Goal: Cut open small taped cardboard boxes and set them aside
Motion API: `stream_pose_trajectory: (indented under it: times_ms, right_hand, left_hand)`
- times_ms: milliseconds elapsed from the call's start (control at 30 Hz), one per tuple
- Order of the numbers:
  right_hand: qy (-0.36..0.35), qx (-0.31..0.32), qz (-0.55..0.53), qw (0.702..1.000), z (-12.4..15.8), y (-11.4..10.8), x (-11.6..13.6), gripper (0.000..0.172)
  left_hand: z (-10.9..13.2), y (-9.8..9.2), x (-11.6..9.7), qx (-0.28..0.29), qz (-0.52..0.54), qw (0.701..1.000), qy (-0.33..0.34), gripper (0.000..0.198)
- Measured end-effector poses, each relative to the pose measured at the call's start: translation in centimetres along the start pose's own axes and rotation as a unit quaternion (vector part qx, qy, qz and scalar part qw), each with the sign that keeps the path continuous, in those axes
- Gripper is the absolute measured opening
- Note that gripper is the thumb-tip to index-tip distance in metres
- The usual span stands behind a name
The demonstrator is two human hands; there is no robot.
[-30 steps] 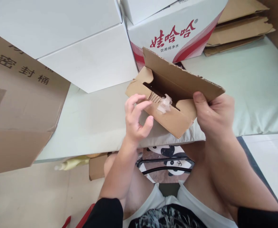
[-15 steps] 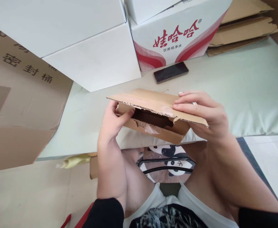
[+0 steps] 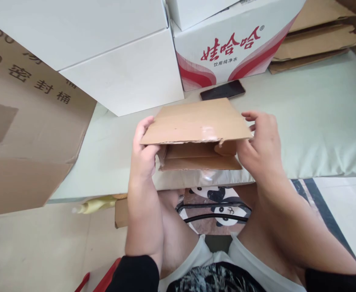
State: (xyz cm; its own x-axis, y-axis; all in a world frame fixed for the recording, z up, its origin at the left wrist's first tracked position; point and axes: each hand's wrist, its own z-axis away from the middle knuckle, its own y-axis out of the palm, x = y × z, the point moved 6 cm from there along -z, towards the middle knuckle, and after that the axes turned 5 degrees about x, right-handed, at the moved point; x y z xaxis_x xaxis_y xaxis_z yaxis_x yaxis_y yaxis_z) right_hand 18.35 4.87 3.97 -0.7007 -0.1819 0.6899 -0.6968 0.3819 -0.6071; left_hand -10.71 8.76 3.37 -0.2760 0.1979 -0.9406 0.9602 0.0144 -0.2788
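Note:
A small brown cardboard box [image 3: 192,123] is held between my hands over the front edge of the covered table, its lid slightly raised and the opening facing me. Through the gap its brown inside shows, with no contents visible. My left hand [image 3: 144,148] grips the left side, thumb low by the opening and fingers round the lid's edge. My right hand [image 3: 259,140] holds the right side near the lid's corner, the thumb partly hidden by the box and its upper fingers off the lid. Torn paper and a patch of clear tape mark the lid's front edge.
A dark phone [image 3: 223,90] lies behind the box on the pale green cover [image 3: 311,121]. White boxes [image 3: 126,81], a printed white and red carton [image 3: 232,52] and flattened cardboard [image 3: 317,42] stand at the back. A large brown carton [image 3: 28,129] is at left.
The box has been turned level, its lid now showing its top to me and the opening facing me. My right hand has slid from the lid's top to its right side.

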Motion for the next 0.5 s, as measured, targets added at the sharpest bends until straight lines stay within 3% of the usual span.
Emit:
stream_pose_trajectory:
  times_ms: [133,233,400,500]
  right_hand:
    - [0.017,0.078,0.012,0.997,-0.4,1.7,-1.0,0.062]
    - [0.070,0.093,0.029,0.993,-0.6,2.2,-2.3,0.079]
    - [0.133,0.066,0.006,0.989,-0.8,1.8,-4.3,0.070]
    - [0.130,0.031,-0.048,0.990,-1.0,1.3,-4.6,0.054]
  left_hand:
    - [-0.2,0.9,-0.2,0.062,0.002,0.998,0.018,0.066]
    - [-0.1,1.3,-0.4,0.098,-0.038,0.994,0.032,0.064]
    - [-0.2,1.9,0.1,0.182,0.001,0.983,0.018,0.054]
    - [-1.0,1.1,1.6,0.141,0.109,0.983,-0.035,0.049]
